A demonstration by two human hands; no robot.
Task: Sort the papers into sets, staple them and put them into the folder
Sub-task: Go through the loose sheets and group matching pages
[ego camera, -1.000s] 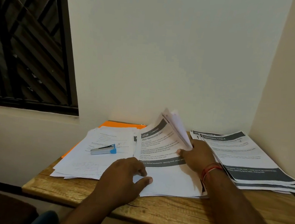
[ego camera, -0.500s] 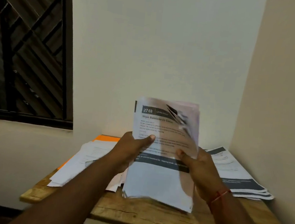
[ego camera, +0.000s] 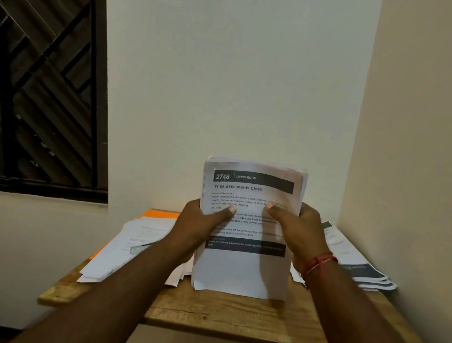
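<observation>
Through the head camera we see the sheaf of papers [ego camera: 240, 271] standing upright over the near middle of the wooden table [ego camera: 234, 317]. Its bottom edge is at the wood, though we cannot tell if it touches. Our left hand [ego camera: 198, 229] grips its left edge and our right hand [ego camera: 303, 232] its right edge, each with the thumb laid across the printed face and the fingers curled behind.

We judge the sheaf light and limp, with loose sheets that slide on one another. Holding both long edges at mid-height, as now, should keep it stiff enough to square up. The top edges look slightly uneven.

To the left lies a spread pile [ego camera: 119, 257] on the orange folder [ego camera: 158, 214], with the stapler [ego camera: 140, 248] half hidden by our forearm. To the right sit the banded sets [ego camera: 358, 267].

A second ago the sheaf lay flat on the table, with the right hand lifting some sheets and the left pressing down. Half a second ago it was already raised, but its top sheets curled over — now the front page lies flat and is readable.
</observation>
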